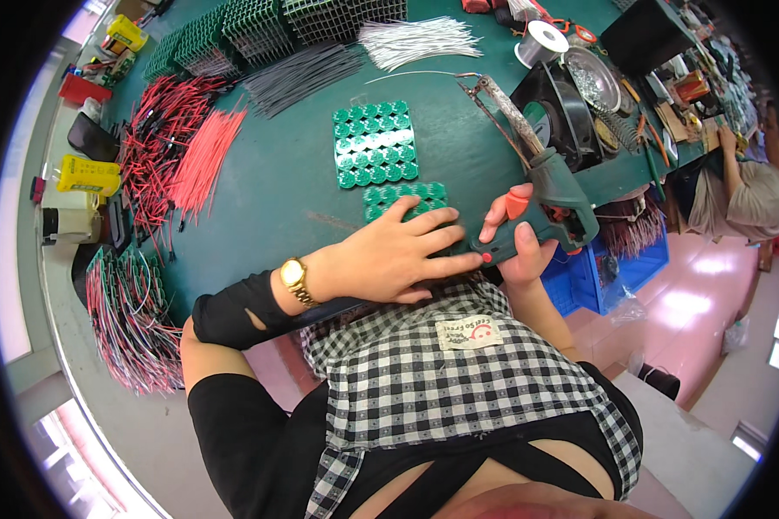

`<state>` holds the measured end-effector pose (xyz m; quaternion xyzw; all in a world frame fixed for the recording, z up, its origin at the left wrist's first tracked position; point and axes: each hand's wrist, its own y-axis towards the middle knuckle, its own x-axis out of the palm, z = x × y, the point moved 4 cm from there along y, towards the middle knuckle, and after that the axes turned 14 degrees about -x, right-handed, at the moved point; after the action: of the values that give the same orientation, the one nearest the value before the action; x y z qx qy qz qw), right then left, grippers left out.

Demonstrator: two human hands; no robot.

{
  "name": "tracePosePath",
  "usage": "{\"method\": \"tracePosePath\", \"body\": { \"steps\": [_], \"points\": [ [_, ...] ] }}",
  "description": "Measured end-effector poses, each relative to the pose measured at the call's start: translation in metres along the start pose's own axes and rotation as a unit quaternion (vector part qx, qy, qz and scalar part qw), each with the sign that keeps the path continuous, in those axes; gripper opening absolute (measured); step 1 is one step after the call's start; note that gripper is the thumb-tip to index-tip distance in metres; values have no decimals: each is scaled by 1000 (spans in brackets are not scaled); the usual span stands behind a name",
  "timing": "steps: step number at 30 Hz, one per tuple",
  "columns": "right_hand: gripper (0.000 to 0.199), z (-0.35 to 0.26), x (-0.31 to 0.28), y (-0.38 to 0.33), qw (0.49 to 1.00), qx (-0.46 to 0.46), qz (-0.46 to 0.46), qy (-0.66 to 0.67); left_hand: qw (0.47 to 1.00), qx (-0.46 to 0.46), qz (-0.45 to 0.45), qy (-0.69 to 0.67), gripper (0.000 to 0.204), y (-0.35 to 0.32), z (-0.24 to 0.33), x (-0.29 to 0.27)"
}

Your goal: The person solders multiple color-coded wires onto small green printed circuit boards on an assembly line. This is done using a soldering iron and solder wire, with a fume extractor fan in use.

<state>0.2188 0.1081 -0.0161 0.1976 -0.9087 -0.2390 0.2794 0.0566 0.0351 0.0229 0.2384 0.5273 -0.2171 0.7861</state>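
Observation:
My right hand [521, 253] grips a dark green soldering gun [566, 192] with a red trigger, its metal tip pointing up and away over the table. Flat and with fingers stretched, my left hand [376, 258] lies at the table's near edge. Its fingertips reach the near edge of a green circuit board panel [420, 192] and the base of the gun's handle. Part of that panel is hidden under the fingers. Just beyond it lies a second panel of round green boards [375, 145].
Bundles of red wires [208, 160], dark grey wires [299, 78] and white wires [415, 41] lie around the panels. Green racks [260, 30] stand behind. At right are a solder spool [543, 43], a black fan [563, 112], a metal dish [593, 78] and a blue crate [632, 264]. Another person [749, 195] sits far right.

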Motion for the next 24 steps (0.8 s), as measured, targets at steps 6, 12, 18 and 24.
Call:
{"method": "tracePosePath", "body": {
  "steps": [6, 12, 18, 24],
  "points": [
    [38, 0, 0, 1, 1000, 7, -12, -3, 999, -30, 7, -14, 49, -19, -12, 2],
    [38, 0, 2, 2, 1000, -8, -7, -15, 995, -70, 56, -45, 46, -7, -39, -5],
    [40, 0, 4, 1, 998, -10, 13, -53, 970, -188, 152, 33, 47, 0, -68, -12],
    [37, 0, 9, 4, 1000, -20, -3, -23, 917, -349, 185, 47, 54, 9, -78, 4]
  ]
}}
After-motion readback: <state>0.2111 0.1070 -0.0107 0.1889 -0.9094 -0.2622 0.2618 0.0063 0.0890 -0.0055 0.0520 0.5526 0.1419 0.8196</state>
